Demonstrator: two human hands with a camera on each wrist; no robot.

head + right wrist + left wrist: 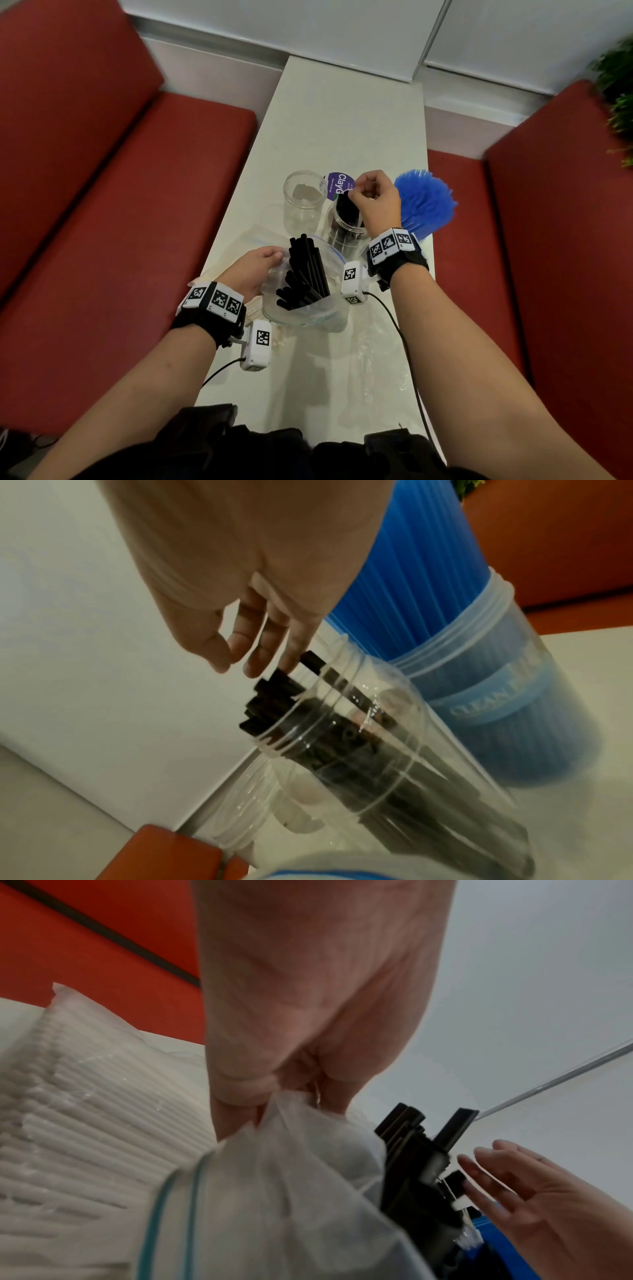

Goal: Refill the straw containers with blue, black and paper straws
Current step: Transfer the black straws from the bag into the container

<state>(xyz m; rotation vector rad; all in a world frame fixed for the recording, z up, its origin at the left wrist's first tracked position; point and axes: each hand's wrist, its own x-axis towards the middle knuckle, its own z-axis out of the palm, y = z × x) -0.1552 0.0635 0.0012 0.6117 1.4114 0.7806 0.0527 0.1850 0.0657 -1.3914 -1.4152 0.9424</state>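
I see my left hand (255,270) pinching the rim of the clear zip bag (308,308), black straws (306,274) standing in it. My right hand (375,198) hovers over the middle jar (344,229), fingers loose on the tops of the black straws already inside; its palm hides the jar mouth from above. The blue straws (424,202) fill the right jar; the left jar (303,202) looks empty. Paper straws (85,1118) lie bagged beneath my left wrist.

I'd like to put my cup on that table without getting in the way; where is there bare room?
The far end of the white table, between the wall and the empty clear jar, is bare. Nearer, it is crowded: that jar, the jar of black straws, the blue straws, the plastic bag the left hand holds, and the right hand.
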